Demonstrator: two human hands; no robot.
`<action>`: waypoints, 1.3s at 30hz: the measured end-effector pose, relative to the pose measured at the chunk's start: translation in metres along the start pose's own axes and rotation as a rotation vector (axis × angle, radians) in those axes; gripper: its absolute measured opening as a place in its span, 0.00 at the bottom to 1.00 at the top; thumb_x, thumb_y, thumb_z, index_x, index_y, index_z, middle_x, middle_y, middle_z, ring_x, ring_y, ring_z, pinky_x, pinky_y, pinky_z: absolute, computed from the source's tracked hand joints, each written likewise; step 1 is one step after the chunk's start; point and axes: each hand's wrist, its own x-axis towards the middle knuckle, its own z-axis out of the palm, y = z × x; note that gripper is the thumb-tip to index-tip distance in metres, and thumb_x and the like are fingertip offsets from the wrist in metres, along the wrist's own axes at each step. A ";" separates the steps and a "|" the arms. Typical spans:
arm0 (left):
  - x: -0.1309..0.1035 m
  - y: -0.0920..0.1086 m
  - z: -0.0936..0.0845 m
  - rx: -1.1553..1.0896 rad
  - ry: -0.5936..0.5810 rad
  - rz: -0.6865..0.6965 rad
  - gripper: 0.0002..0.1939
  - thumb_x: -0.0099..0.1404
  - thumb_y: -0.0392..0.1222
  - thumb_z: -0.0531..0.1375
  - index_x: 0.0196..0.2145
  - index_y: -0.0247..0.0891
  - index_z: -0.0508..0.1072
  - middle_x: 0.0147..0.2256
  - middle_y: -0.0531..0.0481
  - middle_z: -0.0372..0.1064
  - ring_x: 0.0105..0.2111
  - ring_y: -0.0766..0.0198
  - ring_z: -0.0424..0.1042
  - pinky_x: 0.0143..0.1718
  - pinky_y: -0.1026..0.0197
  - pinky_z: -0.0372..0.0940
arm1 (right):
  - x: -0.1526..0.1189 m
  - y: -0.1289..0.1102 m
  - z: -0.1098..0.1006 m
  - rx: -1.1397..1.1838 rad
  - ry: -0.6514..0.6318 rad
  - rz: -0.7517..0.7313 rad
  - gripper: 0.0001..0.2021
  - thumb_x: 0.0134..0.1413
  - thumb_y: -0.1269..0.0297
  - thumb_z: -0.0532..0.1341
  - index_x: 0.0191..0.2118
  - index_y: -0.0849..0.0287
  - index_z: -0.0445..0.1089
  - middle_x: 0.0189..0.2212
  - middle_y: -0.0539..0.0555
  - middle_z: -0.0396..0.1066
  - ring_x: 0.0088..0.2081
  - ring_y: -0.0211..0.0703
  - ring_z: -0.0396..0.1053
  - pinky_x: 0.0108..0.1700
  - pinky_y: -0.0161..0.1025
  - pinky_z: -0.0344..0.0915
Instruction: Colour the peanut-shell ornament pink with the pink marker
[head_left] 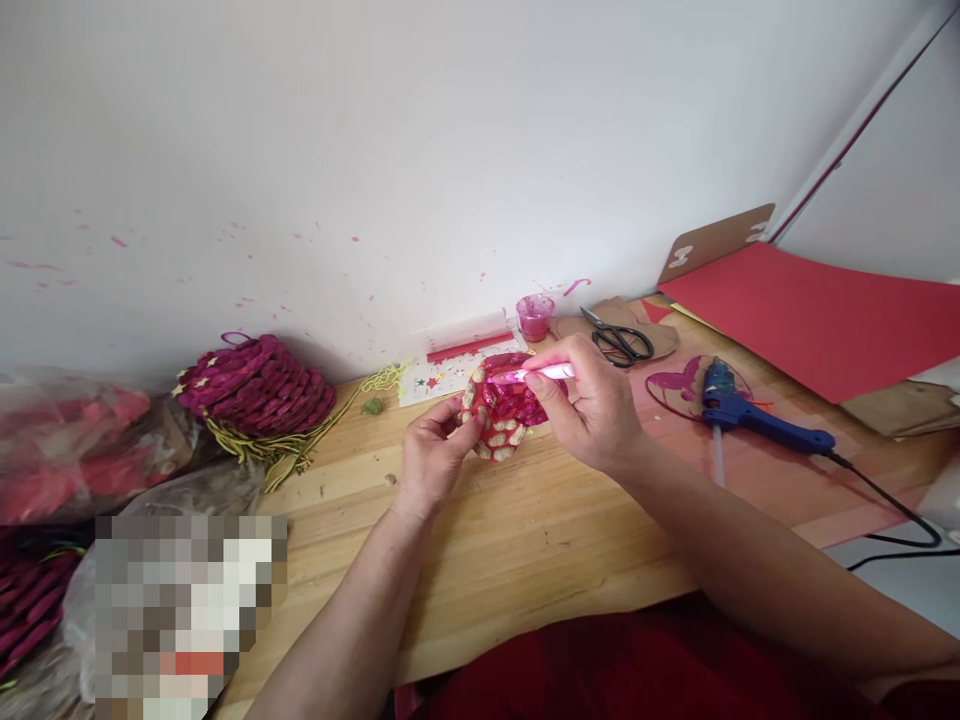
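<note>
Disc [504,425] first: found it between both hands, clamped at its left edge by left hand [435,450]. Had brush [553,371] pinched in right hand [592,410], over disc's right side. Saw brush's long axis run roughly sideways across disc's far half, tip leftward, away from right hand; tip too blurred for detail. Saw pale peanuts [501,437] on disc's near and left parts, closer to left hand; pink peanuts [531,408] toward right hand. Could not tell whether disc touched table [480,560]. Farther out, noted sheet [459,372] just beyond disc, cup [535,319] beyond and slightly right, scissors [628,344] farther right, glue gun [772,418] well right, bundle [259,385] well left.
</note>
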 end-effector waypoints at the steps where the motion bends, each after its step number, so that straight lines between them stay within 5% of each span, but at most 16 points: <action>1: 0.000 0.001 0.001 -0.006 0.002 -0.002 0.17 0.53 0.49 0.78 0.38 0.37 0.86 0.33 0.49 0.81 0.27 0.67 0.74 0.30 0.66 0.71 | 0.000 0.000 0.000 0.007 -0.010 0.004 0.01 0.69 0.66 0.62 0.41 0.54 0.69 0.35 0.52 0.77 0.38 0.44 0.74 0.40 0.42 0.69; 22: -0.001 0.007 0.005 -0.075 0.008 -0.108 0.22 0.45 0.49 0.81 0.35 0.36 0.84 0.32 0.48 0.82 0.26 0.64 0.76 0.30 0.62 0.73 | 0.000 0.003 0.002 -0.010 -0.027 -0.010 0.02 0.69 0.66 0.61 0.41 0.54 0.70 0.36 0.53 0.77 0.39 0.45 0.73 0.41 0.43 0.69; 39: 0.000 -0.004 -0.005 0.184 0.017 0.074 0.19 0.58 0.50 0.74 0.44 0.38 0.85 0.37 0.48 0.81 0.31 0.64 0.74 0.35 0.63 0.71 | 0.001 0.003 0.001 -0.038 -0.065 -0.082 0.03 0.68 0.68 0.61 0.42 0.53 0.71 0.35 0.53 0.78 0.40 0.47 0.73 0.43 0.47 0.69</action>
